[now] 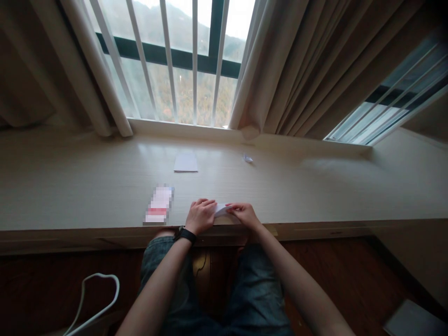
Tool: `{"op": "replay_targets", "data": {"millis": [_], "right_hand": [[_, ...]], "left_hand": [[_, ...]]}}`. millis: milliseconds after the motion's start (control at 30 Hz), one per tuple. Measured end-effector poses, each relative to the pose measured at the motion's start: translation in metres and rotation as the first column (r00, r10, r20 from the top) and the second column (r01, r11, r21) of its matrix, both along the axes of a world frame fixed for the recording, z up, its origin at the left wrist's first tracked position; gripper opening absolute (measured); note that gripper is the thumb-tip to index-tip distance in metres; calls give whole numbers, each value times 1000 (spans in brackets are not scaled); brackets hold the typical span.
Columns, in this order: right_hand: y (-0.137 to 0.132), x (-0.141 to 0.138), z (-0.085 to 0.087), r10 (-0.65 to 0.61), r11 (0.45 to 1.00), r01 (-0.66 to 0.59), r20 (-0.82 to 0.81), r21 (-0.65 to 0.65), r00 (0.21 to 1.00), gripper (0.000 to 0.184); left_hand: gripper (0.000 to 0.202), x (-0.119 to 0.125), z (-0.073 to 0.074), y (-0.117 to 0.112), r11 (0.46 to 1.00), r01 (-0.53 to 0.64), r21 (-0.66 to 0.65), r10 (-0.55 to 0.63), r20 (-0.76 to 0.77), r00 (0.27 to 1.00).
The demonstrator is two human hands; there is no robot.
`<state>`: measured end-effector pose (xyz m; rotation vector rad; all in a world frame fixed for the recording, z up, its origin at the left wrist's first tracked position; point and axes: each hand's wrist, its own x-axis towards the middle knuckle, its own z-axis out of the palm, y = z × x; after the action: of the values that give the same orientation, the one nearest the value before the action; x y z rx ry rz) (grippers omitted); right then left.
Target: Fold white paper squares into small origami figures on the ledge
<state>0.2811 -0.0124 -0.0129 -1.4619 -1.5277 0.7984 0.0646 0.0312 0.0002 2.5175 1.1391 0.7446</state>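
A small piece of white paper (221, 210) lies at the front edge of the pale desk, between my two hands. My left hand (201, 215), with a dark band at its wrist, rests on the desk with its fingers closed over the paper's left part. From the other side my right hand (244, 213) pinches the paper's right end between thumb and fingers. The paper looks bent or folded, but much of it is hidden under the fingers.
A white stack of paper squares (185, 163) lies farther back on the desk (315, 191). To its right sits a small folded paper piece (248, 158). A blurred-out phone-shaped object (159, 204) lies left of my hands. Curtains (280, 60) flank a barred window behind.
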Motion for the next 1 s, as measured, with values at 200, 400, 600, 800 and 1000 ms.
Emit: {"op": "replay_targets", "data": {"millis": [200,400,600,800,1000], "right_hand": [[15,-8,5,-101,987,88,-90,-135,991,37],[11,-16,7,-189,937,26,-443,-349,876,47],[5,-18,7,-214,944,11,-589,-329,779,46],[2,-23,7,-219,960,85,-529,-267,820,46],[2,-23,10,-193,973,96,-504,-212,842,47]], "left_hand": [[31,-4,-4,10,995,-23,-101,39,157,987],[18,-4,-5,9,997,5,-83,16,259,966],[19,-1,-12,11,995,14,-102,21,332,943],[22,-2,-8,13,977,22,-214,63,384,921],[34,-3,3,6,874,73,-481,213,513,832]]}}
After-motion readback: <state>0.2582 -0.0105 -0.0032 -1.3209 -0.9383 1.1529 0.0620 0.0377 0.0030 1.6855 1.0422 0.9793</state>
